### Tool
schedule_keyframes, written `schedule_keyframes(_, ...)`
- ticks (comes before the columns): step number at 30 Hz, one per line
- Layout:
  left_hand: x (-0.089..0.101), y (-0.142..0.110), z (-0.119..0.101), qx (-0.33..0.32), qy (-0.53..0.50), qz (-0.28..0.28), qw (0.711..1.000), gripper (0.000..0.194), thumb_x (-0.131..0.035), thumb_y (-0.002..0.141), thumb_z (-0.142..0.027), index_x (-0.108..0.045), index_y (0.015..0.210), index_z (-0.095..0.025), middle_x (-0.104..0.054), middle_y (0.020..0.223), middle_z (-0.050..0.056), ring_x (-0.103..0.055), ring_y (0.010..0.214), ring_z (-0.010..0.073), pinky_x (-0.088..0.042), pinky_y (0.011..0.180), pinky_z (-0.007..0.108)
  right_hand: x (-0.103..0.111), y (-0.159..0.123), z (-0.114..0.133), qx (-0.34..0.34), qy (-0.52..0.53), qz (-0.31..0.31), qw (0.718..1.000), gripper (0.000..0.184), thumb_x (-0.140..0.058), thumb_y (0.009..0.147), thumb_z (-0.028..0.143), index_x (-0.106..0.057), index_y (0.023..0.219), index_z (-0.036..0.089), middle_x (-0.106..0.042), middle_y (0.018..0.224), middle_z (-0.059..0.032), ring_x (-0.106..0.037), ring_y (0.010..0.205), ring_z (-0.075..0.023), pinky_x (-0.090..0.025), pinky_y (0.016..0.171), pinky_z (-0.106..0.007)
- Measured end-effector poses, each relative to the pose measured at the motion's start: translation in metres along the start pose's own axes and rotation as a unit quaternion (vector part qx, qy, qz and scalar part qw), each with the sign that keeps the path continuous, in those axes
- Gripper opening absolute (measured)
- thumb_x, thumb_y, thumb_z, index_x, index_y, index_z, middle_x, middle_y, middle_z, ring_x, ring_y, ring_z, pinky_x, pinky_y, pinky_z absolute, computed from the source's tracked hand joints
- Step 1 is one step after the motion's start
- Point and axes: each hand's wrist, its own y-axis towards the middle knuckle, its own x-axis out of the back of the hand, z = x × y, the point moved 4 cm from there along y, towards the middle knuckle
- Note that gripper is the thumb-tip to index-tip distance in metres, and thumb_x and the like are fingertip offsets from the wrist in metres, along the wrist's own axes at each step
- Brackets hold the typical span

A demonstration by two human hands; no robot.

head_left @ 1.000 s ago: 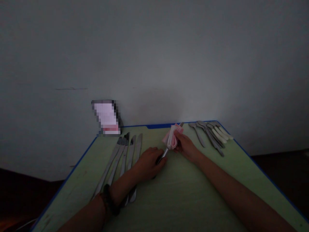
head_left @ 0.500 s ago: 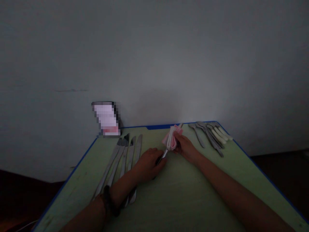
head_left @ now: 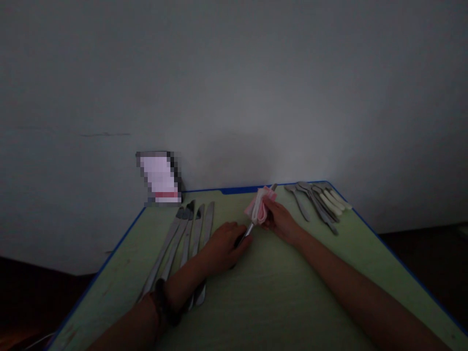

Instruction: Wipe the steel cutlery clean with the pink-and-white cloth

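Observation:
My left hand (head_left: 224, 243) is closed around the lower end of a shiny metal knife (head_left: 249, 229) over the middle of the table. A folded pink-and-white cloth (head_left: 260, 207) is wrapped about the knife's upper part, and my right hand (head_left: 280, 219) pinches it there. Past the cloth a narrow metal tip (head_left: 274, 186) sticks out. The cloth and fingers hide most of the blade. Beside my left forearm lie several table knives (head_left: 186, 234), side by side and partly covered by the arm.
Several spoons (head_left: 302, 185) and other cutlery with white handles (head_left: 333, 204) lie at the back right. A phone with a blurred screen (head_left: 161, 178) leans on the wall (head_left: 234, 97) at the back left. The green table (head_left: 292, 302) has a blue edge.
The view has shifted slightly. Both hands keep their grips on the knife and cloth, with hardly any visible movement between them.

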Motion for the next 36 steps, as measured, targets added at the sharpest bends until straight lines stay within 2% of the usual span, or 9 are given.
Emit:
schedule_keyframes(17,-0.0005,0.0002,-0.0005,-0.003,-0.010,-0.007,1.000,0.031,-0.035,0.090,-0.037,-0.053,0.074,-0.017,-0.054,0.071,0.004,-0.049,0.069,0.0166,-0.039,0.067,0.029,-0.0018,-0.0023,0.0030,-0.002,0.007,0.002,1.000,0.040,-0.061,0.070,0.055,-0.050,0.063,0.017,-0.048,0.046,0.0040,-0.038,0.039,-0.0068,-0.029,0.037,-0.021)
schedule_keyframes(22,-0.0003,-0.0002,0.0001,-0.007,-0.020,-0.011,1.000,0.034,-0.030,0.093,-0.035,-0.052,0.075,-0.017,-0.055,0.073,0.004,-0.050,0.071,0.0164,-0.039,0.069,0.029,-0.0010,-0.0010,0.0015,0.003,0.008,0.003,1.000,0.040,-0.060,0.070,0.055,-0.049,0.062,0.017,-0.046,0.045,0.0050,-0.035,0.037,-0.0062,-0.029,0.037,-0.021)
schedule_keyframes(36,-0.0022,0.0005,0.0013,-0.012,0.009,-0.006,1.000,0.028,-0.033,0.092,-0.032,-0.050,0.075,-0.017,-0.052,0.072,0.003,-0.049,0.070,0.0164,-0.038,0.067,0.028,-0.0029,-0.0024,0.0045,0.013,0.006,0.008,1.000,0.040,-0.061,0.070,0.055,-0.050,0.061,0.017,-0.046,0.045,0.0050,-0.037,0.037,-0.0061,-0.030,0.037,-0.021)
